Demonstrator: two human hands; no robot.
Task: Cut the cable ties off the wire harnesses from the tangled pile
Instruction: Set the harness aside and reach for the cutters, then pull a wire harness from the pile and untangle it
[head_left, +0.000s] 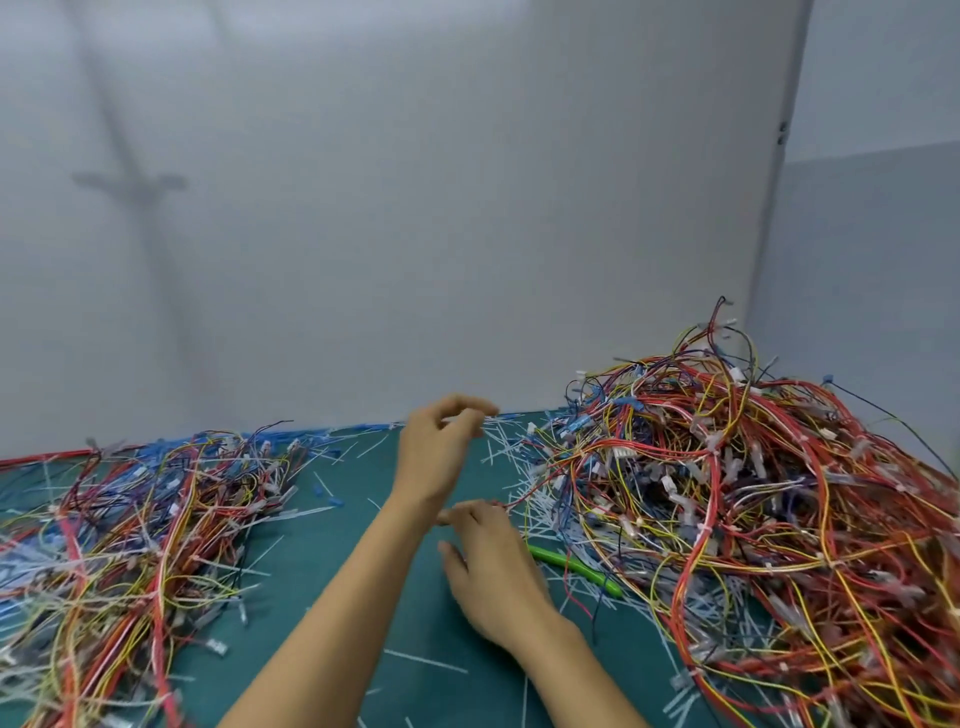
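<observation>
Two piles of wire harnesses are counted, a left pile (135, 519) and a right pile (753, 493); the harnesses within each are too tangled to be numbered. Two hands are seen, the left hand (431, 452) and the right hand (493, 566). One green-handled tool (576, 565) is found. One table (431, 623) is shown. Loose cable ties (426, 661) are scattered in a number too great to be counted, dozens at the least

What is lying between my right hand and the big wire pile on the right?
Head view: a green tool handle lies on the mat between the right hand and the wire pile, among cut tie scraps.
</observation>
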